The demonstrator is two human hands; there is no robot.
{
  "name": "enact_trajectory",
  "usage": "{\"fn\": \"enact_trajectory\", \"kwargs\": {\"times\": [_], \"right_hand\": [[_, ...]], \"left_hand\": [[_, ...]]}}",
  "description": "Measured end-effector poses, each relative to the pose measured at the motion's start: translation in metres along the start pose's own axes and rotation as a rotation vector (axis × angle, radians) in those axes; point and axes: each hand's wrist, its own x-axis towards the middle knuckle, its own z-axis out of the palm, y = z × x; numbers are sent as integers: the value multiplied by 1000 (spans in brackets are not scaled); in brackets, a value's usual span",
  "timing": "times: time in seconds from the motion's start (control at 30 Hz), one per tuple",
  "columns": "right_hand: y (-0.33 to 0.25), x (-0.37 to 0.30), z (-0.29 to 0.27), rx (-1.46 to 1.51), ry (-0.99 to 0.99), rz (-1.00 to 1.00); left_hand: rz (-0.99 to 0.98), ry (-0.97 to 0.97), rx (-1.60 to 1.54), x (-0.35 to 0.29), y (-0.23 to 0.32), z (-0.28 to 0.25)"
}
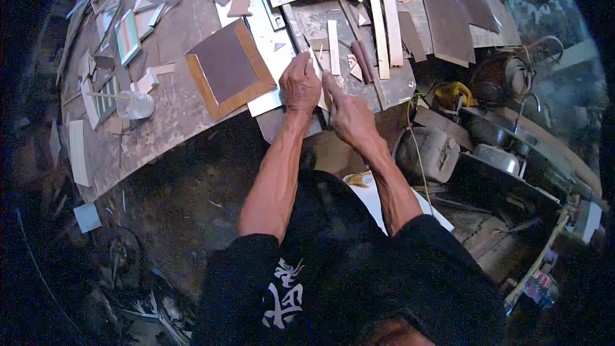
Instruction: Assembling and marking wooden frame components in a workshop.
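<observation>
My left hand (300, 84) is closed near the front edge of the workbench, its fingertips pressed round something small and pale that I cannot make out. Just to its right, my right hand (351, 114) is curled round something mostly hidden, with the index finger stretched forward. The two hands almost touch. A thin pale wooden strip (334, 48) lies beyond them. To the left of my left hand, a square brown panel (225, 67) has orange-brown wood strips (257, 57) along some of its edges. It partly covers a white sheet (264, 104).
The worn workbench (163, 125) carries several offcuts and long wooden strips (378, 22). A clear cup (136, 106) with a stick in it stands at left. Dark brown panels (446, 25) lie at right. Below right are a pale jug (429, 157) and a yellow cord (415, 141).
</observation>
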Motion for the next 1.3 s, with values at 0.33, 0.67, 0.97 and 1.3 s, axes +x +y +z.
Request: {"fn": "enact_trajectory", "kwargs": {"times": [0.33, 0.67, 0.97, 1.3], "right_hand": [[-15, -6, -14, 34, -184, 134], [-13, -13, -2, 107, -50, 96], [-8, -19, -10, 422, 195, 132], [18, -51, -17, 716, 484, 258]], "left_hand": [[-9, -11, 30, -3, -6, -3], [-11, -53, 36, 1, 1, -11], [-190, -94, -169, 17, 67, -33], [463, -155, 168, 22, 46, -55]]}}
